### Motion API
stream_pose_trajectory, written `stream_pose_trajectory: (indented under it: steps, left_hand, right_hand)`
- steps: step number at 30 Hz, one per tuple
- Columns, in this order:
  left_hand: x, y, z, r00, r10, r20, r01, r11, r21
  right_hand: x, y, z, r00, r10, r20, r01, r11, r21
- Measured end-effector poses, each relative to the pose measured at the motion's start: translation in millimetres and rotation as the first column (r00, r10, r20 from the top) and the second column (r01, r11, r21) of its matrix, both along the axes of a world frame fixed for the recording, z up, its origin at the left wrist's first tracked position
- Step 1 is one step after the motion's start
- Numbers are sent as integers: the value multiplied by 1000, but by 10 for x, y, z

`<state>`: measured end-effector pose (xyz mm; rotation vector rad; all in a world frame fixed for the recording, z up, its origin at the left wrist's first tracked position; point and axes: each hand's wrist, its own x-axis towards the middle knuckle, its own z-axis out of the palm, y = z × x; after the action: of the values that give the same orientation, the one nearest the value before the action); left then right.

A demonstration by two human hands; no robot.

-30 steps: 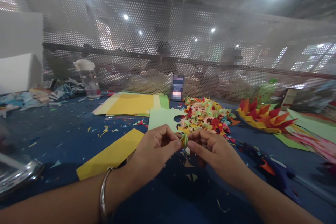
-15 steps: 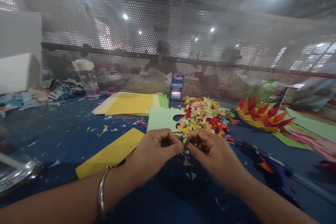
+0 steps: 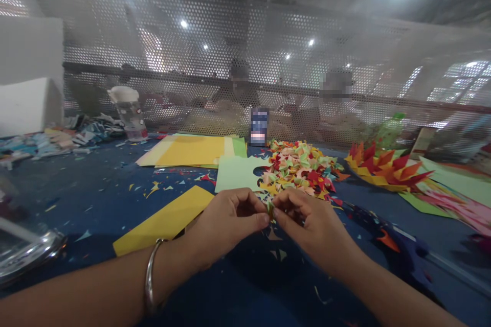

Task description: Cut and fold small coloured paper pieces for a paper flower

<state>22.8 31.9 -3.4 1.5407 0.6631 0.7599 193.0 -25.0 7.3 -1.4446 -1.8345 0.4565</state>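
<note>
Fingertips of my left hand and my right hand meet in front of me, both pinching a small light green paper piece. Its exact shape is mostly covered by the fingers. Just beyond my hands lies a pale green paper sheet with a rounded bite cut from its right edge. Beside that sheet rises a heap of small folded paper pieces in red, green, peach and yellow. A yellow paper strip lies partly behind my left wrist.
A dark blue glue gun lies right of my right arm. Behind it stands an orange and red pointed paper piece. Stacked coloured paper, a phone and a lidded cup line the back, before a perforated screen.
My fingers have shifted slightly around the small green paper piece, which stays pinched between both hands. The rest of the table looks the same.
</note>
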Motion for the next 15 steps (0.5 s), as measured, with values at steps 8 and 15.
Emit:
stream_pose_trajectory:
  steps: [8,15]
  left_hand:
    - [2,-5,9,997,34,-69,-26,994,109]
    - [14,2,21,999,34,-32,-32,998,62]
  right_hand:
    - [-4,9,-9,1000,12,11,-12,1000,25]
    - [-6,-13,-29,1000,13,4,-13,1000,19]
